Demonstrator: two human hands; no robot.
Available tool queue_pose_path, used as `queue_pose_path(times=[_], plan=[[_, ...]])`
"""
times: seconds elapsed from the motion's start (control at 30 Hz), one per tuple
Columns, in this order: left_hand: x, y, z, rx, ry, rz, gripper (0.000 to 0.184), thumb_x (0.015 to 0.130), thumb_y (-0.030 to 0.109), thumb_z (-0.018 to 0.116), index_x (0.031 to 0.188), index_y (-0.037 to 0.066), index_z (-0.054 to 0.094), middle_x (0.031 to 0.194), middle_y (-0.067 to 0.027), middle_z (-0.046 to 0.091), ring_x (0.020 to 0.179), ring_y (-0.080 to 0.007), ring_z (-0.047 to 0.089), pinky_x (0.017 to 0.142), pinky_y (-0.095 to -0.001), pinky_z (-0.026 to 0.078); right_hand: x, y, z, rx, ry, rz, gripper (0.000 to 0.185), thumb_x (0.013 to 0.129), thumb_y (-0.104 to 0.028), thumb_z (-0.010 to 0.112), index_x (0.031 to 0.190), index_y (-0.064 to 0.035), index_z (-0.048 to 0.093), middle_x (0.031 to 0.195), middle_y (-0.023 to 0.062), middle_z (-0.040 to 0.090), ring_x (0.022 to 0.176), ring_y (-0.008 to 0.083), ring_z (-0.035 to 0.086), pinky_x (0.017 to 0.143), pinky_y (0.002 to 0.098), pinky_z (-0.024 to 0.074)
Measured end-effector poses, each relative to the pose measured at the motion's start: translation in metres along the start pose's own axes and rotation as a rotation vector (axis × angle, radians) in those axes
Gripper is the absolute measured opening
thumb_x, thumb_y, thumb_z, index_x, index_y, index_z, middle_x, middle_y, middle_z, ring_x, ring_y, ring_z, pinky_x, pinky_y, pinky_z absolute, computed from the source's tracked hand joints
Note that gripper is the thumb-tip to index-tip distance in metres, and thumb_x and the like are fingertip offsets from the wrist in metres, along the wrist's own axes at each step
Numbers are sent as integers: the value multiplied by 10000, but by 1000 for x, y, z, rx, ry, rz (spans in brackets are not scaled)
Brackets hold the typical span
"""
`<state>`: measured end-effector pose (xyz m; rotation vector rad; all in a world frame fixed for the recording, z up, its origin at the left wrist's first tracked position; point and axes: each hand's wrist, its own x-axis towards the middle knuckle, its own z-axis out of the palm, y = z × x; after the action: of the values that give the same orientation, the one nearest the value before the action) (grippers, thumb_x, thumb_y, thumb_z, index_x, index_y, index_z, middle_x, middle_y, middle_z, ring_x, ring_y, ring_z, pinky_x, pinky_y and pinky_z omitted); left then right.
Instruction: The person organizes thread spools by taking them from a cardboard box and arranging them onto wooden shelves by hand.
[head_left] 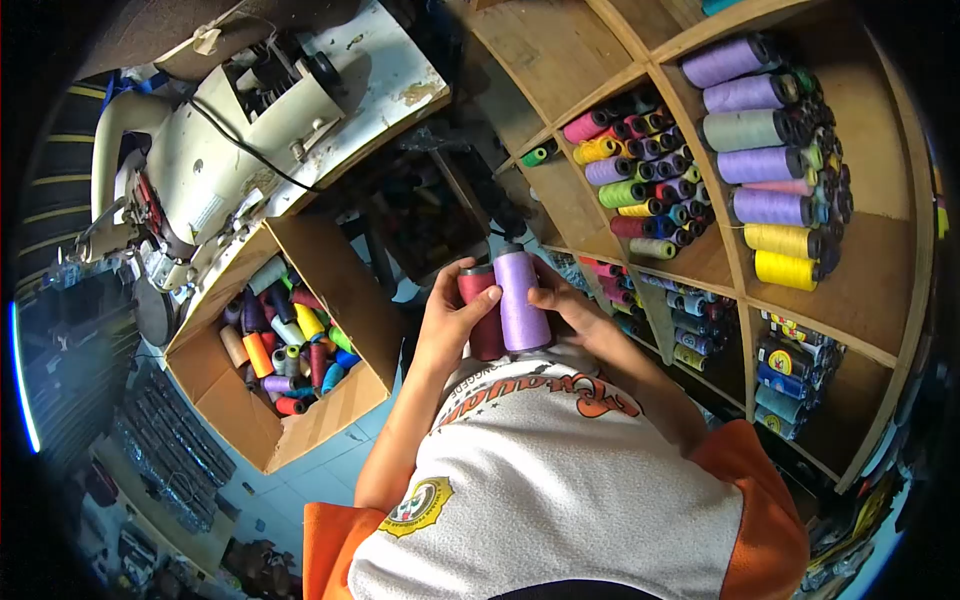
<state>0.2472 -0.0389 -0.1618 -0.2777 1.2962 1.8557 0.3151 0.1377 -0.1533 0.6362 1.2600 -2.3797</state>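
My left hand (448, 305) is wrapped round a dark red thread spool (484, 325), its thumb reaching across toward the spool beside it. A lilac thread spool (522, 305) stands upright against the red one, and my right hand (568, 308) grips it from the right side. Both spools are held close together in front of my shirt, with their dark tops pointing away from me. The fingers behind the spools are hidden.
On the left, an open cardboard box (285, 430) holds many coloured spools. Above it a sewing machine (225, 155) sits on a worn white table (385, 60). To the right, a wooden shelf (735, 270) has compartments with stacked spools, including lilac spools (765, 165) and yellow spools (785, 270).
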Motion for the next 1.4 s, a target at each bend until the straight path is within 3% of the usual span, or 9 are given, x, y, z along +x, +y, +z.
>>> queue_pose_path(times=[0.2,0.33,0.37,0.57,0.7,1.0,1.1,1.23,1.4], plan=[[-16,5,-8,110,-15,23,607,796,109,731,1317,42,427,1131,-96,575,1027,-170,555,910,-311,449,4,-8,16,-184,4,26,861,678,-358,731,1382,-56,339,1211,107,480,1124,215,475,956,331,389],[-25,4,-17,-197,-46,-114,666,806,50,666,1402,82,370,1132,-90,562,1003,-158,557,878,-314,465,11,4,7,-169,2,15,804,649,-350,699,1331,-49,397,1128,83,504,1049,200,497,918,303,403],[-26,1,-25,-232,-23,-115,659,808,48,657,1401,83,373,1133,-86,563,1002,-157,558,880,-314,464,12,4,1,-227,-19,77,914,624,-357,681,1413,-74,318,1151,81,509,1039,190,520,903,302,422],[-7,6,-74,-72,76,61,513,831,62,618,1317,49,453,1093,-51,593,930,-138,594,802,-310,500,12,13,-4,258,-66,228,869,674,-298,728,1417,-146,303,1059,102,545,908,211,585,795,383,527],[5,51,-72,-268,120,87,496,856,122,638,1297,25,433,1073,-86,601,925,-173,624,751,-312,535,11,21,-11,354,-51,231,862,697,-286,732,1421,-150,285,1069,118,539,937,235,587,801,406,539],[11,44,-111,-28,190,51,517,781,84,700,1240,-11,482,1060,-127,591,841,-190,636,699,-288,530,-11,-19,-65,513,-3,-130,801,721,-284,729,1384,-101,320,1073,157,545,914,291,609,787,474,551],[20,38,-112,288,349,123,473,748,70,731,1173,-8,539,1033,-111,601,830,-167,623,696,-283,526,-24,-55,-77,453,27,-198,815,709,-285,745,1384,-116,322,1066,160,532,902,290,576,765,463,535],[38,56,-96,665,554,438,416,699,100,788,1035,-1,566,949,-105,662,832,-161,625,779,-298,504,-26,-75,-89,445,59,-198,808,686,-274,754,1364,-111,345,1059,149,531,907,283,579,753,452,537],[69,128,-38,804,380,693,411,698,61,780,1044,-4,568,1067,-107,640,987,-192,604,879,-310,458,-20,-62,-88,385,68,-164,694,686,-246,753,1270,-73,422,1026,139,575,848,276,619,727,451,551]])
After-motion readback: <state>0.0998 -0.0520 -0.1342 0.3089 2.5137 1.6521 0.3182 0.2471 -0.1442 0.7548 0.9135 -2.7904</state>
